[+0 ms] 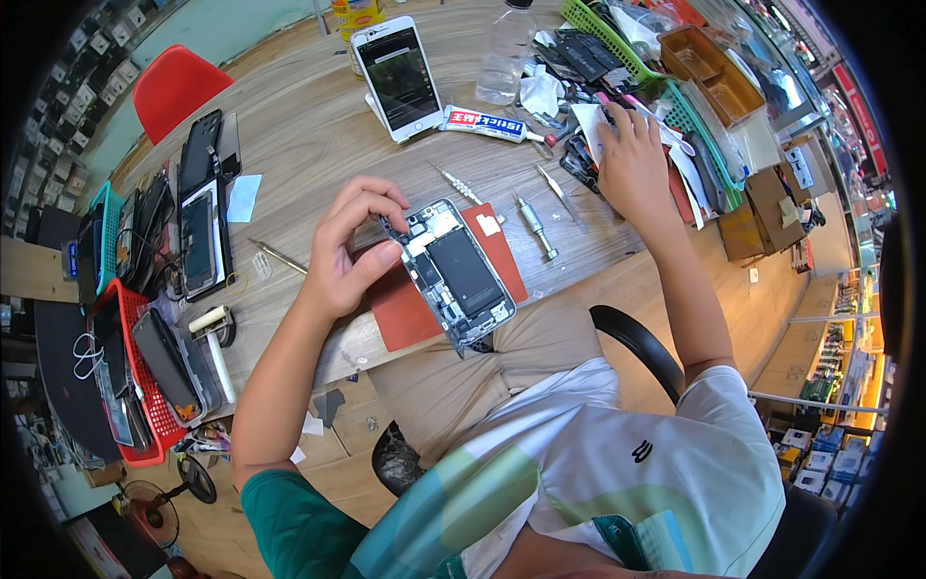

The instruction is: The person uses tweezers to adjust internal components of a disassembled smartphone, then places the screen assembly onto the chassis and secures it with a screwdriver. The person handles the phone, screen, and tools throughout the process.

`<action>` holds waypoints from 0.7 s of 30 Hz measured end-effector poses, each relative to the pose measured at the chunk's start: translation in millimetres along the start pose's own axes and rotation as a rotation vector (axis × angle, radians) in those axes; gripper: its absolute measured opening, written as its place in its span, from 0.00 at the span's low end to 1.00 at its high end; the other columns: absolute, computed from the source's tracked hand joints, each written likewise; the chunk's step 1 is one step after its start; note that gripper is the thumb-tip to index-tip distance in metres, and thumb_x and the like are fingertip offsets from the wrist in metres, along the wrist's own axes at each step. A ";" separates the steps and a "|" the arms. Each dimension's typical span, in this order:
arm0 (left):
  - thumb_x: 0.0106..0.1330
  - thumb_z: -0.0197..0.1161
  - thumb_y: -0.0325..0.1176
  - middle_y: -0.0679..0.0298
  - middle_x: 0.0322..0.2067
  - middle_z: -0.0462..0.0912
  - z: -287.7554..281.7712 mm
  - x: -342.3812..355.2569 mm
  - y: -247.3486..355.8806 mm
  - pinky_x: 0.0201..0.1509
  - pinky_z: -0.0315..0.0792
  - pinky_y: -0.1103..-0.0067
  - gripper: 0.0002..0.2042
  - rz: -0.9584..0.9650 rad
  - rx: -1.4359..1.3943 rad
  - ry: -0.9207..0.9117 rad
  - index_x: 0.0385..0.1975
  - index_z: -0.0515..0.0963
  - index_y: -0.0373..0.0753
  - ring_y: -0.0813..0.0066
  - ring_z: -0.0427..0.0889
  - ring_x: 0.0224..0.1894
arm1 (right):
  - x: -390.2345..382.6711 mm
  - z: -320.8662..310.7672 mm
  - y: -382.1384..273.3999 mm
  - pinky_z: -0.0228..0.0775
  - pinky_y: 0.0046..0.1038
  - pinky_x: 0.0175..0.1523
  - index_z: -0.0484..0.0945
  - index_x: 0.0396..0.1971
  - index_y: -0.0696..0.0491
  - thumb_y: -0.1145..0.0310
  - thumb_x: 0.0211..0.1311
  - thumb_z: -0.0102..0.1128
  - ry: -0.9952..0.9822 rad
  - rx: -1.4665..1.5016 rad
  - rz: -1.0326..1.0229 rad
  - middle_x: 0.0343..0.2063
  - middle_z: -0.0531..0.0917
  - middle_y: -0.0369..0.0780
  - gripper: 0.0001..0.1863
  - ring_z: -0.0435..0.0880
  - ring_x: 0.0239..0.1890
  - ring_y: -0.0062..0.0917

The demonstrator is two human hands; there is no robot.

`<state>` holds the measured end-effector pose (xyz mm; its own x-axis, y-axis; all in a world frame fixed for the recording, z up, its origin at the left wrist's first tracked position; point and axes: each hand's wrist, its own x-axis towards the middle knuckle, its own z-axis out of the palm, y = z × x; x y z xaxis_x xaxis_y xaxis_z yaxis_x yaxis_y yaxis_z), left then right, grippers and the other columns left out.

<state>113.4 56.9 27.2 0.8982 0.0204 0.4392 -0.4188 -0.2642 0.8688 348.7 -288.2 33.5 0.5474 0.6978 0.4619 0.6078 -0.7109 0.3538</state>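
Note:
My left hand point(352, 241) grips an opened smartphone point(467, 273) by its upper left edge, thumb and fingers closed round it. The phone's black battery and silver frame face up, tilted above a reddish-brown mat point(405, 311). My right hand point(632, 164) is at the pile of small parts at the back right, its fingers bent down beside a white sheet point(590, 127). What lies under those fingertips is hidden. Between the hands lie a screwdriver point(531, 228), tweezers point(557, 191) and a slim silver tool point(457, 183).
A white phone point(397, 82) stands propped up at the back, beside a glue tube point(487, 124) and a clear bottle point(505, 53). Phones and a red basket point(145, 381) crowd the left side. A green basket point(690, 121) and brown tray point(712, 72) stand right.

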 end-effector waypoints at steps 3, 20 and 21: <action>0.66 0.67 0.52 0.52 0.52 0.78 -0.5 0.9 0.8 0.68 0.66 0.68 0.23 -0.015 0.019 -0.023 0.40 0.81 0.34 0.60 0.77 0.57 | 5.6 7.3 7.5 0.66 0.50 0.72 0.85 0.39 0.60 0.76 0.56 0.65 0.009 0.043 0.003 0.63 0.80 0.49 0.10 0.78 0.63 0.44; 0.66 0.65 0.56 0.52 0.52 0.77 -1.8 0.0 -0.3 0.70 0.63 0.67 0.25 -0.032 0.043 -0.039 0.40 0.81 0.35 0.60 0.76 0.58 | 4.3 -37.9 12.6 0.79 0.37 0.57 0.85 0.42 0.60 0.75 0.67 0.72 0.070 0.732 0.245 0.40 0.89 0.46 0.07 0.89 0.48 0.41; 0.66 0.65 0.56 0.52 0.52 0.77 -1.5 -0.2 -0.6 0.70 0.63 0.67 0.25 -0.032 0.042 -0.038 0.40 0.81 0.35 0.60 0.76 0.58 | 4.3 -43.8 11.4 0.80 0.36 0.55 0.84 0.43 0.60 0.75 0.69 0.70 0.045 0.766 0.286 0.40 0.90 0.46 0.07 0.90 0.47 0.39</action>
<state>113.3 58.4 27.0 0.9156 -0.0069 0.4021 -0.3849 -0.3045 0.8713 332.8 -297.1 75.2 0.7270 0.4829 0.4882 0.6817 -0.5931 -0.4285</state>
